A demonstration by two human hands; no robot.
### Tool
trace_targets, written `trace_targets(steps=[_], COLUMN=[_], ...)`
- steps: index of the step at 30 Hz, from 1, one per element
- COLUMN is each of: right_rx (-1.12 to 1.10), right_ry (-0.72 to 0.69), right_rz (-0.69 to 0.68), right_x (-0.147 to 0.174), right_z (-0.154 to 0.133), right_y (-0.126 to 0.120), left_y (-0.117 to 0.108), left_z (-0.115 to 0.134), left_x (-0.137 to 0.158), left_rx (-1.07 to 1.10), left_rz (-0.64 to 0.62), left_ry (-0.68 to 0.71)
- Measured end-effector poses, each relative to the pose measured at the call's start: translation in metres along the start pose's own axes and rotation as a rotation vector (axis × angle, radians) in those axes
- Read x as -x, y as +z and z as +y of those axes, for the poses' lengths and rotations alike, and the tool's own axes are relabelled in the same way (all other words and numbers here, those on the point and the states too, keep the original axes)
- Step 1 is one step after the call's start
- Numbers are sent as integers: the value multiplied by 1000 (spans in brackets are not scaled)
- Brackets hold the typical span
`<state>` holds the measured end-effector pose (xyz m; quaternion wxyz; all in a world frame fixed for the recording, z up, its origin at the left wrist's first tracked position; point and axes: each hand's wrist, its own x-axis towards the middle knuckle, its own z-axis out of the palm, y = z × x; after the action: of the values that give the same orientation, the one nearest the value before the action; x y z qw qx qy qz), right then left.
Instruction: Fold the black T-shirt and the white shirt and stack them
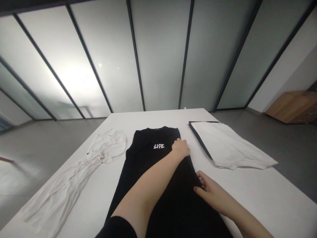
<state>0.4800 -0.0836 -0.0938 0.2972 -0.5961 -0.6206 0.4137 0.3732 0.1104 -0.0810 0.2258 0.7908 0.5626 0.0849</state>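
The left grip (181, 147) lies on the right edge of the black T-shirt (146, 157), up near its shoulder, with fingers curled in; whether cloth is pinched under them is hidden. The right grip (205, 183) is at the same edge of the T-shirt, lower down, and partly open: the thumb tip reaches in over the T-shirt's border, with a gap between it and the bent fingers. The left forearm (153, 181) crosses over the T-shirt from its lower left, coming out of a black sleeve (119, 227).

The T-shirt lies spread on the white worktop (262, 201), neckline away from the person, with white "LIFE" lettering (158, 146) across its chest. Left of the T-shirt and apart from it, a crumpled white garment (61, 195) trails toward the person, bunched and twisted at its far end. Right of the T-shirt, also apart, a white garment (232, 142) lies fairly flat over a dark cloth (201, 142), whose edge shows on the side nearest the T-shirt. Well beyond the T-shirt, past the worktop, stand frosted panels (163, 56) in dark frames. Far off to the T-shirt's right, a wooden cabinet (292, 106) rests on the grey floor (237, 120).
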Motion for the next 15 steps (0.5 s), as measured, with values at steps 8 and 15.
trace_targets(steps=[8, 15], right_rx=[-101, 50], right_ry=[-57, -49], right_rz=[-223, -407], right_x=[14, 22], right_z=[-27, -45], right_y=[10, 24], left_y=[-22, -60], left_z=[-44, -102], left_x=[-20, -16], left_rx=[397, 644], left_rz=[-23, -60], left_ry=[-45, -163])
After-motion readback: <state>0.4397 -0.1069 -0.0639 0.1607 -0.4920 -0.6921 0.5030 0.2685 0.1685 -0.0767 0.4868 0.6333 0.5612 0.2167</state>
